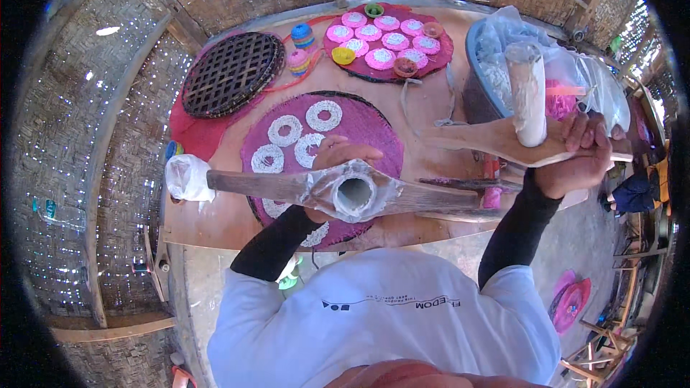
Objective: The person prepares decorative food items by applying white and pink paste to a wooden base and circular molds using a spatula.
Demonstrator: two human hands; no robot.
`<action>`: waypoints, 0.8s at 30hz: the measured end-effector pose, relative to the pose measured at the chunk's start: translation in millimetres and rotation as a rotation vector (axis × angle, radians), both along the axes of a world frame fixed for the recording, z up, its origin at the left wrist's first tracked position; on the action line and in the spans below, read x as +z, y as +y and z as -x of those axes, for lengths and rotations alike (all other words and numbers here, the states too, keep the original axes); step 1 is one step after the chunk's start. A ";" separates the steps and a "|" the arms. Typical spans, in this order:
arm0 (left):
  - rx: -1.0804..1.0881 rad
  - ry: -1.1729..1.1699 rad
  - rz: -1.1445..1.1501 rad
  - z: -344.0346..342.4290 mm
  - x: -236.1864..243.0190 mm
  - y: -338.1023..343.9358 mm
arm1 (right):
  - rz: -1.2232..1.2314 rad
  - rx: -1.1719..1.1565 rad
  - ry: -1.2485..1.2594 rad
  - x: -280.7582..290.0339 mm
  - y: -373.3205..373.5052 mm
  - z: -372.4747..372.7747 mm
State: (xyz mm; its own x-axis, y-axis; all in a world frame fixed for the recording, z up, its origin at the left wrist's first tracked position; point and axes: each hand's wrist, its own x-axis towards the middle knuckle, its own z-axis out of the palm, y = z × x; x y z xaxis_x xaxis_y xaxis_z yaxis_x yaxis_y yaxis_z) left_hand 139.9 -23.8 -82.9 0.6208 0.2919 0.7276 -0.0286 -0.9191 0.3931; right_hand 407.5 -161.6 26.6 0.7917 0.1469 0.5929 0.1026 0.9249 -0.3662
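Observation:
My left hand (pixel 345 151) grips, from behind, a long wooden board (pixel 266 183) with a white-coated hollow tube (pixel 355 194) at its middle and white plastic (pixel 187 178) wrapped over its left end. The palm is mostly hidden. My right hand (pixel 575 165) holds a second wooden board (pixel 478 140), which carries an upright white-smeared cylinder (pixel 528 93). The two boards are apart at the middle. Below them, on the worktable (pixel 201 223), lies a pink round mat (pixel 370 129) with several white lacy rings (pixel 284 131).
A dark lattice tray (pixel 230 72), small coloured cups (pixel 302 36) and a round mat of pink-rimmed pieces (pixel 388 47) sit at the back. A blue tub with plastic bags (pixel 489 65) is at the right. A person (pixel 632 187) is at the far right. Woven walls (pixel 93 100) surround the table.

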 end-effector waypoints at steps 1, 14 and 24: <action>-0.006 0.000 -0.027 2.4 -0.4 4.2 | 0.010 0.002 0.000 -1.6 9.2 3.5; 0.000 0.068 0.124 16.2 11.8 4.8 | 0.026 0.074 0.086 -29.8 45.6 19.0; 0.077 0.064 0.168 13.2 2.1 -8.0 | -0.011 0.127 0.248 -35.7 73.0 27.0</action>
